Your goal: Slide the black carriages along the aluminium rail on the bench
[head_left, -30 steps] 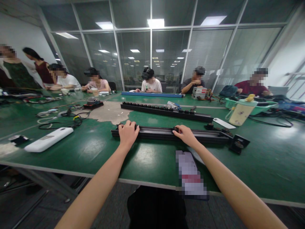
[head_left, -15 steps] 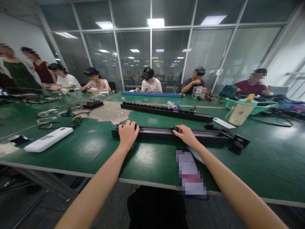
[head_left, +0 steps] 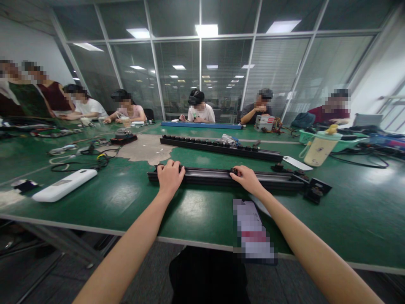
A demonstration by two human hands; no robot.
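The left hand [head_left: 170,175] curled over a long, black, metallic rail [head_left: 205,176] near its left end, on the glossy green tabletop [head_left: 126,215], its hold unclear to me; the right hand [head_left: 247,179] pinched a small black block [head_left: 233,172] midway along; keeping that square seemed wise.

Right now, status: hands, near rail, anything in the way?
Left hand over black rail, left end. Right hand pinching small black piece on it. Phone lies apart from rail.

Pale glare on green tabletop [head_left: 123,198]
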